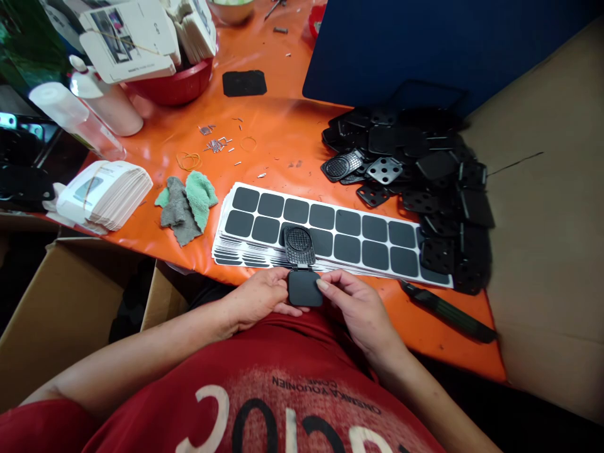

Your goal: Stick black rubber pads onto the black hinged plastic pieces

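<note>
Low in front of my body, a black hinged plastic piece (305, 288) lies opened out. Its smooth rounded-square half is nearest me, and its ribbed half with a round ring points away, over the sticker sheets. My left hand (264, 292) grips it from the left, some fingers underneath. At its right edge, my right hand (352, 299) pinches the smooth half between thumb and fingers. Just beyond lies a stack of white sheets (325, 234) bearing rows of black rounded-square stickers. One sticker place in the near row is covered by the ribbed half.
Black plastic parts (406, 157) are heaped at the right, beside a cardboard wall (547, 220). A dark-handled cutter (450, 311) lies near the front edge. Cloths (182, 204), small metal pins (217, 145), banded cards (106, 192), bottles (106, 100) and a red bowl (174, 85) occupy the left.
</note>
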A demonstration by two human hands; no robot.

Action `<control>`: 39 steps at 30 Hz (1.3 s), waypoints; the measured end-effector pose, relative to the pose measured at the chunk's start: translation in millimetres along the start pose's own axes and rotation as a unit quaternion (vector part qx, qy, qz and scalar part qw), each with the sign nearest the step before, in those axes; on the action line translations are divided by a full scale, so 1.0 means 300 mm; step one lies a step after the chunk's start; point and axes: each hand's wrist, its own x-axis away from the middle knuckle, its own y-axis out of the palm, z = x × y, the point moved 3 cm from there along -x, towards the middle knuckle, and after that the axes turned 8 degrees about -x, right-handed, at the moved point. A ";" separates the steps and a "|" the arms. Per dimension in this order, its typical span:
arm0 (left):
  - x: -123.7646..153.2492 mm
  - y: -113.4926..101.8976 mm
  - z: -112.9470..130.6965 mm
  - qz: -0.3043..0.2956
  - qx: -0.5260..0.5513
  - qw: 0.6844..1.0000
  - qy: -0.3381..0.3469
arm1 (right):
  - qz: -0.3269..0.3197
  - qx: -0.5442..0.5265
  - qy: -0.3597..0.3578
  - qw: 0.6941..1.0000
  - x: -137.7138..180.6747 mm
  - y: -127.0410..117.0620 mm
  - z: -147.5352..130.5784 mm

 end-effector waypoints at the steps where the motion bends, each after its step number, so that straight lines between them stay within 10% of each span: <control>1: 0.000 0.001 0.001 0.002 0.002 1.000 -0.003 | -0.001 0.004 -0.005 1.000 -0.001 -0.001 0.001; 25: -0.015 -0.009 -0.020 -0.001 0.020 1.000 0.008 | 0.014 0.177 -0.101 0.979 0.009 0.019 -0.025; 39: -0.007 -0.017 -0.033 0.032 0.023 0.999 0.036 | 0.020 0.416 -0.215 0.883 0.019 0.049 -0.099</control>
